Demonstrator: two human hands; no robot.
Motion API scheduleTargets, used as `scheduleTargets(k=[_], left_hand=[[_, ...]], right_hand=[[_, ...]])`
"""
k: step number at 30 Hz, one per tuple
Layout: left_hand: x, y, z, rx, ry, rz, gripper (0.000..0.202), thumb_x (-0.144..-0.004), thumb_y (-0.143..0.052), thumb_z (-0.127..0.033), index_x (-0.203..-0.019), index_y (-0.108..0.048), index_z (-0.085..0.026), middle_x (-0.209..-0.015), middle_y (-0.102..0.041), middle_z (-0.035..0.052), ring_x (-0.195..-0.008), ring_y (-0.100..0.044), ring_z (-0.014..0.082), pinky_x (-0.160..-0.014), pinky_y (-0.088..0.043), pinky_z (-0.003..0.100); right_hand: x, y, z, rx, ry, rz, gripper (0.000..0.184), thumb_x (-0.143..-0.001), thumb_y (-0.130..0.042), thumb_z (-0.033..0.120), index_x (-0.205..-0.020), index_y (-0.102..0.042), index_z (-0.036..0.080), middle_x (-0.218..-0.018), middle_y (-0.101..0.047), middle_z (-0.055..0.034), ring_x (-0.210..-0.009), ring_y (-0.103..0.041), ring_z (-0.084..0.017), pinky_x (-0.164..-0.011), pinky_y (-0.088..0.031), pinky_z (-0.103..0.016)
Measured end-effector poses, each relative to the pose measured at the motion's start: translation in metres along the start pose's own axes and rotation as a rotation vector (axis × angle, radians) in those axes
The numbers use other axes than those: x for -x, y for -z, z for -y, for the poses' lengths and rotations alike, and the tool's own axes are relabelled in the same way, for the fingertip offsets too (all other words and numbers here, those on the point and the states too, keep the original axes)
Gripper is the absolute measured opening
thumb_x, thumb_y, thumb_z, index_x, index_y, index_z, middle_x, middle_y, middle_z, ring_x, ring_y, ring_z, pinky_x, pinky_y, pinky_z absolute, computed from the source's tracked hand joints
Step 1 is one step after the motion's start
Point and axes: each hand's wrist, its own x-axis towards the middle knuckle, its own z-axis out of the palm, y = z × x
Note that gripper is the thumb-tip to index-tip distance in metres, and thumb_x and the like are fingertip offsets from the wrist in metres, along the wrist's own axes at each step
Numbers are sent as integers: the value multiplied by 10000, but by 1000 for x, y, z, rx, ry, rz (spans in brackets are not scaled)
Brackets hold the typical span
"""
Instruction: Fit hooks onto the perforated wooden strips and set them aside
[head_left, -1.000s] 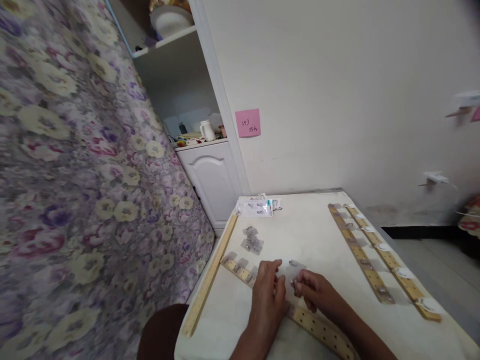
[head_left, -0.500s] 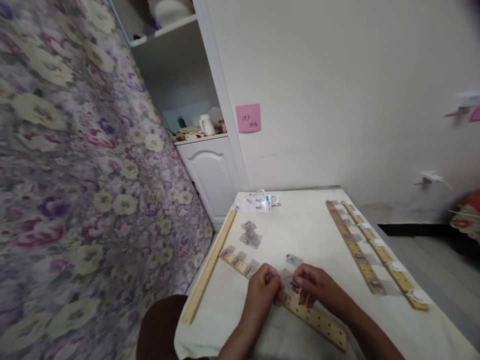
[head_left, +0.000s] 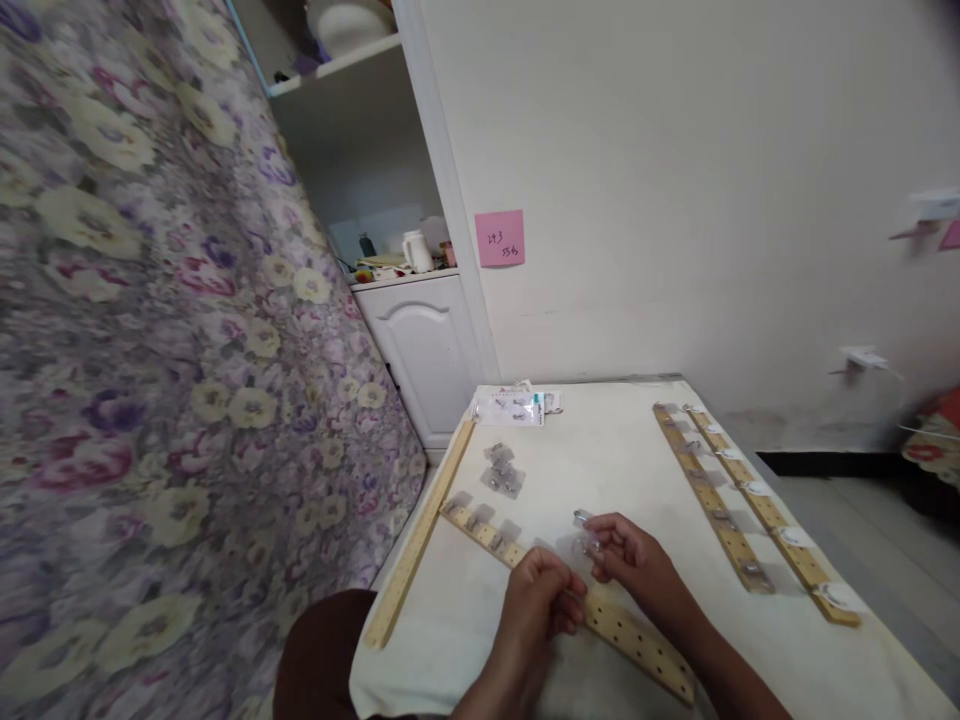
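Hooks (head_left: 519, 408) show inside packet (head_left: 495, 411); right hand (head_left: 634, 562) pinches 1 clear hook (head_left: 584, 546).

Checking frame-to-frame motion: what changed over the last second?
Left hand drew back toward the person along the perforated wooden strip and curled. Right hand barely shifted, fingertips at a clear hook. Two strips at the right, edge slat, packets: unchanged.
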Motion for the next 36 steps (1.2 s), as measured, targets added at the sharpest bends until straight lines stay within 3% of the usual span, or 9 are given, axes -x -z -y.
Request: scheduleTargets(k=[5,10,15,19,26,32,36], left_hand=[[-1,-2,5,-9,26,0,123,-674,-571,-278,-709,-510,-179,-656,-663,-6,-406,-495,54,-400,-299,168],[-4,3,4,-61,-5,-26,130,-683,-551,-307,-693,-496,-190,-541,-600,-35,-390,-440,55,-410,-290,172],[-9,9,1,-192,-71,-38,86,-701,-529,-282,-706,-507,-198,-450,-528,-65,-389,-419,67,-416,-283,172],[-10,9,-1,-332,-115,6,37,-685,-541,-226,-669,-523,-198,-427,-487,-77,-370,-423,81,-377,-268,178],[-4,3,-4,-459,-201,39,65,-695,-553,-197,-639,-520,-197,-535,-485,-70,-429,-439,86,-388,-338,184],[0,13,-6,-445,-297,-38,95,-821,-505,-289,-834,-547,-205,-625,-494,-71,-469,-437,81,-468,-350,191],[8,30,7,-503,-293,-70,108,-837,-502,-296,-850,-557,-204,-612,-489,-66,-486,-434,99,-478,-327,203]], right_hand=[[-1,5,-2,40,-16,-18,283,-780,-623,339,-1010,-547,193,-829,-555,9,-586,-585,-116,-566,-458,-277],[2,18,7,142,11,106,299,-738,-680,306,-993,-577,187,-870,-584,-8,-672,-560,-125,-640,-448,-275],[0,25,11,352,-2,122,181,-816,-594,350,-838,-611,171,-663,-550,15,-631,-491,-133,-582,-378,-255],[0,18,13,414,11,98,189,-775,-633,328,-886,-638,176,-611,-491,44,-570,-429,-116,-541,-329,-242],[9,8,17,334,-26,171,79,-743,-630,233,-715,-590,171,-559,-484,54,-522,-424,-94,-500,-314,-218],[11,22,5,163,-149,90,233,-744,-634,412,-786,-537,204,-518,-469,89,-399,-436,-82,-411,-356,-214],[14,33,-12,109,-239,45,364,-684,-664,486,-878,-563,195,-527,-509,88,-395,-484,-86,-416,-385,-220]])
